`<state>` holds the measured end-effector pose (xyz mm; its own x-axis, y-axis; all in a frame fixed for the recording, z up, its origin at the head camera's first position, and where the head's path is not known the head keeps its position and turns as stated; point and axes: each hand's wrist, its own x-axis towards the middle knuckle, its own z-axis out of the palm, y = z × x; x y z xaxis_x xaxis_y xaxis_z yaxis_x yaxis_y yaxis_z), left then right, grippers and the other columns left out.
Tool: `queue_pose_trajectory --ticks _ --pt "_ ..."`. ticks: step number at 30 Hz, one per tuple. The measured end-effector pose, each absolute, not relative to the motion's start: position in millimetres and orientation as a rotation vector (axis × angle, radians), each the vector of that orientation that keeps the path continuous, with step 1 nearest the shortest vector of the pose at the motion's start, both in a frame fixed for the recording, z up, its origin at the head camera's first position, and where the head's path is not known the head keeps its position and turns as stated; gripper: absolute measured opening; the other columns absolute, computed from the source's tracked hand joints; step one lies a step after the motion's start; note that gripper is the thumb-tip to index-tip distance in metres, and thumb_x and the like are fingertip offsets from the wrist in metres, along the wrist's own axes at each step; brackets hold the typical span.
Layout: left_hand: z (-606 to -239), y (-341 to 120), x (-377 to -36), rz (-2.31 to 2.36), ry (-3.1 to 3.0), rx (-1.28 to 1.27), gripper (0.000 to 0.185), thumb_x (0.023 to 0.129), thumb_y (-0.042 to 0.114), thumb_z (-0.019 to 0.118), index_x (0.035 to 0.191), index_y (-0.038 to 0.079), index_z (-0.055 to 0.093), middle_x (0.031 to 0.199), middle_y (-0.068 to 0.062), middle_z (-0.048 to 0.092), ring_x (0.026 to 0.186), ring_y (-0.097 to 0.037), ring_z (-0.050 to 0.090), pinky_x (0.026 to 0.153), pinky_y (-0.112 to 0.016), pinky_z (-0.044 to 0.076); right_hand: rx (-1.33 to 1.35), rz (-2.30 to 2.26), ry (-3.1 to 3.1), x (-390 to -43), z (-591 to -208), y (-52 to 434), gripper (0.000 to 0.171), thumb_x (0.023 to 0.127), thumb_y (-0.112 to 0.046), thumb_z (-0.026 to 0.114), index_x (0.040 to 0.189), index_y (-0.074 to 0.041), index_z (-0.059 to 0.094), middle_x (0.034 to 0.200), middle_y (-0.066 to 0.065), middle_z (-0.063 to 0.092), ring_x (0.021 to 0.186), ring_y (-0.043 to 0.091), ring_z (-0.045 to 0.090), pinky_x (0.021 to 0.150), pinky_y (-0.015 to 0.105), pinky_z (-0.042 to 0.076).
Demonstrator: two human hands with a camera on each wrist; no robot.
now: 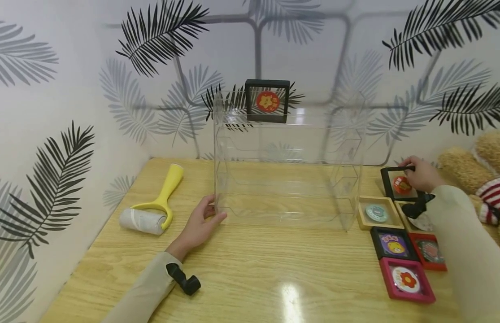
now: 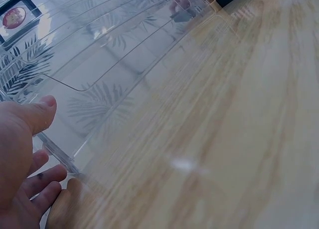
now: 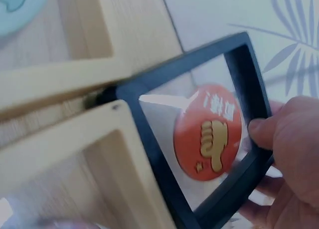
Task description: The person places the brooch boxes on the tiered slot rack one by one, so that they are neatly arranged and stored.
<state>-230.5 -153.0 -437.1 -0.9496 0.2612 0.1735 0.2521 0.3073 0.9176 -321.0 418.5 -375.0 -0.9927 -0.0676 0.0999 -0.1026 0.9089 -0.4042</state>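
A clear acrylic rack (image 1: 288,184) with several tiers stands on the wooden table. My left hand (image 1: 199,226) holds its lower left edge, thumb on one face of the side panel and fingers around the other. At the back right, my right hand (image 1: 425,174) grips the edge of a black display frame (image 3: 251,84). A red round badge (image 3: 208,134) with a thumb-up picture sits inside that frame, which tilts up beside the wooden-coloured frames. Another black frame (image 1: 267,118) with a red badge is upright at the top of the rack.
Right of the rack lie two light wooden frames (image 1: 380,224), a black frame (image 1: 395,243), a red frame (image 1: 429,252) and a pink frame (image 1: 409,298). A yellow-handled lint roller (image 1: 142,220) lies left. A teddy bear (image 1: 461,168) sits far right; a leaf-patterned wall (image 1: 306,58) stands behind.
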Motion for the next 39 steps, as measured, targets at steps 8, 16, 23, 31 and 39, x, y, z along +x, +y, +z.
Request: queue_pose_trajectory --ticks 8,16,23,31,39 --pt "-442.3 -155.0 -229.8 1.794 2.523 0.472 0.054 0.09 0.02 0.06 0.136 0.003 0.035 0.129 -0.021 0.047 0.116 -0.035 0.052 0.093 -0.04 0.046 0.158 0.744 -2.884 -311.0 -357.4 417.6 0.027 0.096 -0.006 0.032 0.118 0.01 0.039 0.112 0.036 0.045 0.083 0.041 0.052 0.053 0.034 0.038" --pt "-438.9 -150.4 -232.1 1.784 2.519 0.517 0.054 0.091 0.015 0.058 0.136 0.0 0.034 0.131 -0.023 0.044 0.117 -0.036 0.05 0.097 -0.044 0.044 0.104 0.66 -2.794 -292.5 -334.3 419.2 0.026 0.095 -0.007 0.035 0.117 0.005 0.043 0.106 0.033 0.051 0.069 0.029 0.053 0.047 0.033 0.036" --pt "-438.8 -152.0 -231.9 1.782 2.522 0.498 0.054 0.091 0.014 0.058 0.137 0.0 0.033 0.132 -0.024 0.043 0.118 -0.037 0.049 0.097 -0.047 0.042 0.062 0.705 -2.74 -282.6 -315.6 410.7 0.031 0.097 -0.018 0.033 0.122 -0.001 0.041 0.099 0.028 0.053 0.051 0.02 0.047 0.041 0.033 0.034" --pt "-440.9 -154.5 -232.1 1.787 2.557 0.541 0.054 0.091 0.019 0.059 0.135 0.0 0.035 0.131 -0.021 0.044 0.115 -0.035 0.052 0.095 -0.042 0.045 0.109 0.646 -2.627 -275.3 -274.9 386.1 0.032 0.096 -0.017 0.033 0.123 -0.002 0.04 0.101 0.024 0.052 0.048 0.015 0.041 0.041 0.03 0.032" --pt "-439.8 -152.3 -231.1 1.789 2.556 0.557 0.054 0.09 0.016 0.059 0.135 -0.001 0.035 0.129 -0.022 0.046 0.113 -0.034 0.053 0.094 -0.041 0.045 0.038 0.715 -2.388 -275.1 -229.0 362.1 0.031 0.094 -0.018 0.04 0.122 -0.004 0.046 0.09 -0.014 0.046 0.065 -0.01 0.039 0.058 0.015 0.033"
